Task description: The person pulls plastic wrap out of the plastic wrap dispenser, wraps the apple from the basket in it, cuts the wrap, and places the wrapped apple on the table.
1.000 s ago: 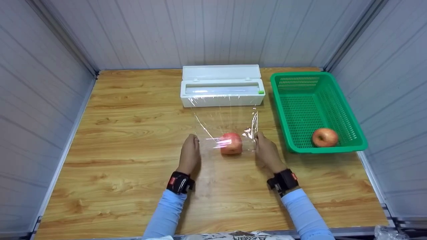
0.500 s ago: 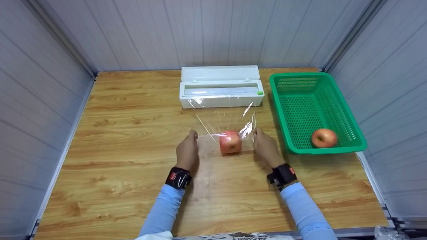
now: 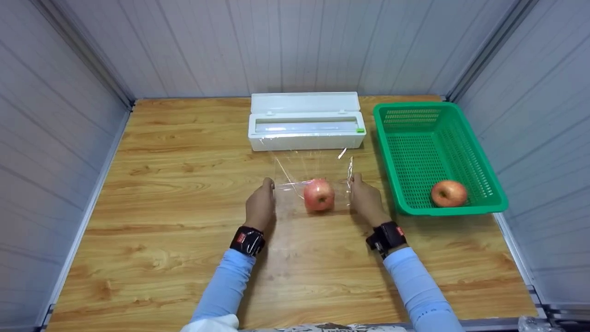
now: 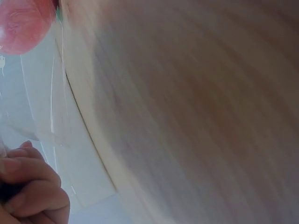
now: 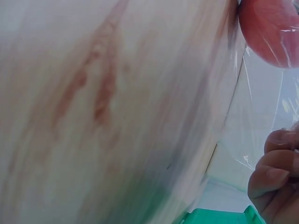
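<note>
A red apple [image 3: 319, 195] sits on the table between my two hands. A sheet of clear cling film [image 3: 295, 173] runs from the white dispenser box [image 3: 307, 142] toward me and spreads across the apple, with glints along its folds. To the apple's left, my left hand [image 3: 260, 204] pinches one corner of the film. My right hand [image 3: 367, 199] grips the film's other side, right of the apple. Curled fingers [image 4: 39, 186] show in the left wrist view, and likewise curled fingers [image 5: 271, 179] in the right wrist view. Exactly where the film touches the apple is hard to see.
A green plastic basket [image 3: 392, 157] stands on the right, with a second apple [image 3: 449, 193] in its near corner. The dispenser's lid [image 3: 305, 102] is raised at the back. Panelled walls [image 3: 286, 46] enclose the wooden table [image 3: 175, 221] on three sides.
Both hands have shifted slightly away from the body, toward the dispenser, still holding the film. The glare over the apple has shrunk, and its dimpled end shows more plainly.
</note>
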Demonstrator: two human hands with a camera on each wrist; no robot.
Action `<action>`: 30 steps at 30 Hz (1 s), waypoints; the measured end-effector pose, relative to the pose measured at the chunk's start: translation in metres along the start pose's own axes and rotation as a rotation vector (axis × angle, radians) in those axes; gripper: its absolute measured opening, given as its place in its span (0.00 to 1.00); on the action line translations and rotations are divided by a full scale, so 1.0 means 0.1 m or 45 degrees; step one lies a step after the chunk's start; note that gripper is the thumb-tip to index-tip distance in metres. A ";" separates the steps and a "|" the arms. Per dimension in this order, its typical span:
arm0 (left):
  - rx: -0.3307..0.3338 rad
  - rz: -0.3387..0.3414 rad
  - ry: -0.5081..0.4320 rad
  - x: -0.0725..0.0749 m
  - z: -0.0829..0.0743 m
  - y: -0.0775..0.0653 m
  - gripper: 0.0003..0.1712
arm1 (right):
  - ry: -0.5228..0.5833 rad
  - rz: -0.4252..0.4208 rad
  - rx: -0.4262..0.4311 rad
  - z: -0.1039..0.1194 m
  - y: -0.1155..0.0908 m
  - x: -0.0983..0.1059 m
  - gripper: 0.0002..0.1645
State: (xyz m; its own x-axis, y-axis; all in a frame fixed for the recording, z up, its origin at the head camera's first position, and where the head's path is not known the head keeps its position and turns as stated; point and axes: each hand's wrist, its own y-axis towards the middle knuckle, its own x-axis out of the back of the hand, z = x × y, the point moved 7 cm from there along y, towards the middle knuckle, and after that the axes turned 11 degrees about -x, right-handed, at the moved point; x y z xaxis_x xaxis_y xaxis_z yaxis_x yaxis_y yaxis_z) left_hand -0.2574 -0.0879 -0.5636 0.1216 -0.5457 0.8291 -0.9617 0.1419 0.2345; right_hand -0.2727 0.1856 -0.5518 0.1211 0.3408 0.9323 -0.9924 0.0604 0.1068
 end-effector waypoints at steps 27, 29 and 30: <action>0.063 0.213 0.160 -0.03 0.01 0.22 0.05 | -0.054 0.090 -0.022 0.02 0.15 -0.24 0.07; 0.078 0.229 0.157 -0.04 0.03 0.21 0.06 | -0.051 0.114 -0.016 0.03 0.15 -0.25 0.08; 0.082 0.233 0.158 -0.04 0.04 0.21 0.06 | -0.049 0.123 -0.014 0.03 0.16 -0.25 0.08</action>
State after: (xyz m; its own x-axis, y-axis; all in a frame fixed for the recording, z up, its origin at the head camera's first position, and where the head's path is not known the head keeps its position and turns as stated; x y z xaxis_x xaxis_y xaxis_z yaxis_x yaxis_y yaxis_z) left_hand -0.2793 -0.0858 -0.5635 -0.0305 -0.4091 0.9120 -0.9837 0.1741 0.0452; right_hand -0.2913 0.1753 -0.5728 0.0241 0.3095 0.9506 -0.9991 0.0394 0.0125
